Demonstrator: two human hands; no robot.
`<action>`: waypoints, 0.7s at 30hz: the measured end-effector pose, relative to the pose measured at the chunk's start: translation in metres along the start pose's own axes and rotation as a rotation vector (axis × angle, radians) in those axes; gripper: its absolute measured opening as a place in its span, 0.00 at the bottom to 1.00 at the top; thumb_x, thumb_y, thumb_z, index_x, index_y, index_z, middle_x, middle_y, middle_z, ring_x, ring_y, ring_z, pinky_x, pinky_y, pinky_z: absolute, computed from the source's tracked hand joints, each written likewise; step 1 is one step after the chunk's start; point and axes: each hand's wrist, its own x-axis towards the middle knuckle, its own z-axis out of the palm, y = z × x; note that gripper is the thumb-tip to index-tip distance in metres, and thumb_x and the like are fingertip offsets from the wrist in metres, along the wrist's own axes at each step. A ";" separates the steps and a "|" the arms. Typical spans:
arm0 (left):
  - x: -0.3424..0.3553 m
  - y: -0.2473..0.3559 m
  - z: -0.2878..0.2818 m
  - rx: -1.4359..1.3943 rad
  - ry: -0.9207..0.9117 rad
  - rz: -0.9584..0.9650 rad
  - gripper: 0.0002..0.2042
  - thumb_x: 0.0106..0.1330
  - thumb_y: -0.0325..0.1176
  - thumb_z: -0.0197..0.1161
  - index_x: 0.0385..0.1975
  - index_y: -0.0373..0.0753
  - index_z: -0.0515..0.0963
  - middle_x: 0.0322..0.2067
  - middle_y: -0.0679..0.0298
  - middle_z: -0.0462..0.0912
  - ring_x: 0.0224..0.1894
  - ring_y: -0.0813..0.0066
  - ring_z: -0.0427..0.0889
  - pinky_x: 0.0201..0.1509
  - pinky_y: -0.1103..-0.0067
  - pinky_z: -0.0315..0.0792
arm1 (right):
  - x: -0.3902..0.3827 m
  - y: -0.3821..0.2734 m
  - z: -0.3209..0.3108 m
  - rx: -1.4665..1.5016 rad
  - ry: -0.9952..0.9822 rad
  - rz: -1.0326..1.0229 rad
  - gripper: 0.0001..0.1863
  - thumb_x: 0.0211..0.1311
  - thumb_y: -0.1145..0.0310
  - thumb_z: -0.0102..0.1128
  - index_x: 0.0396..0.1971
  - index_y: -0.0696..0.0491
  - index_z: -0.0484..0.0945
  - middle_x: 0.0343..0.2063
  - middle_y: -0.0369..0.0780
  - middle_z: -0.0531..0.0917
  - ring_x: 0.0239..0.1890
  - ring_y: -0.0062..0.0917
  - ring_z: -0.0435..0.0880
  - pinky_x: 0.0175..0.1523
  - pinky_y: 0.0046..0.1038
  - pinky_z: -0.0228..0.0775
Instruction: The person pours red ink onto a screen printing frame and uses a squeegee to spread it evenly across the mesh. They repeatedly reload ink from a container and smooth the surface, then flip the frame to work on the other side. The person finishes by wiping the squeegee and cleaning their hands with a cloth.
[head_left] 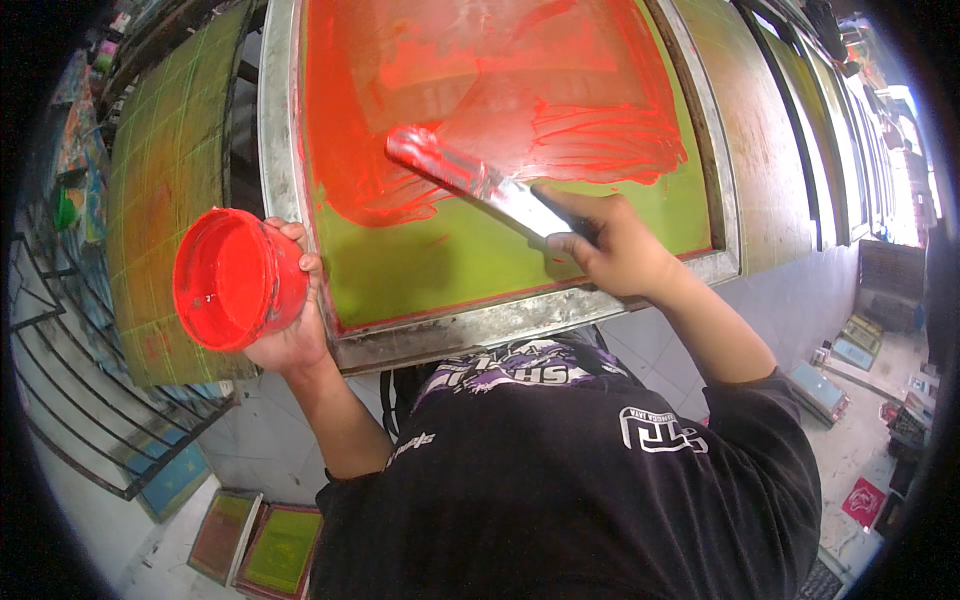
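My left hand (292,345) is wrapped round a round red plastic tub (283,290), its mouth tipped toward the left. Red ink coats the tub's inner wall. In my right hand (628,248) is a long flat metal ink spatula (515,203), gripped at its handle. Red ink is smeared over the rounded far end, which lies over the screen. Below both stretches a large printing screen in a metal frame (470,330). Glossy red ink (590,140) covers much of its upper mesh; bare olive-green mesh (500,270) shows along the near side.
Greenish stained boards stand on either side, the left board (165,200) and the right board (755,130). Black metal bars (85,420) curve at lower left. Smaller framed screens (280,548) rest low on the left. A blue box-like item (820,390) sits at the right.
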 end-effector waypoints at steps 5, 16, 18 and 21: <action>-0.001 0.000 -0.001 -0.013 -0.058 -0.005 0.31 0.55 0.51 0.52 0.57 0.40 0.58 0.51 0.49 0.58 0.53 0.54 0.56 0.48 0.61 0.60 | -0.005 0.000 -0.028 0.410 0.029 0.417 0.26 0.55 0.78 0.51 0.56 0.55 0.63 0.23 0.33 0.72 0.19 0.15 0.68 0.22 0.19 0.61; 0.002 -0.003 0.002 -0.009 -0.031 -0.037 0.28 0.56 0.47 0.52 0.55 0.40 0.59 0.51 0.51 0.56 0.53 0.54 0.57 0.48 0.62 0.61 | -0.086 0.017 -0.052 0.465 0.535 0.612 0.25 0.56 0.75 0.53 0.55 0.56 0.64 0.24 0.34 0.74 0.22 0.14 0.70 0.26 0.18 0.62; 0.002 -0.002 0.002 0.009 -0.031 -0.050 0.28 0.57 0.46 0.52 0.55 0.39 0.59 0.51 0.51 0.56 0.53 0.55 0.57 0.48 0.62 0.61 | -0.088 0.022 -0.049 0.400 0.588 0.603 0.24 0.55 0.75 0.53 0.55 0.57 0.65 0.26 0.36 0.76 0.24 0.15 0.72 0.29 0.19 0.64; 0.002 -0.002 0.003 0.025 -0.043 -0.070 0.27 0.58 0.44 0.51 0.55 0.39 0.59 0.52 0.51 0.55 0.54 0.55 0.56 0.48 0.62 0.61 | -0.088 0.029 -0.045 0.233 0.689 0.628 0.25 0.54 0.74 0.53 0.54 0.58 0.65 0.29 0.41 0.79 0.28 0.19 0.75 0.36 0.22 0.67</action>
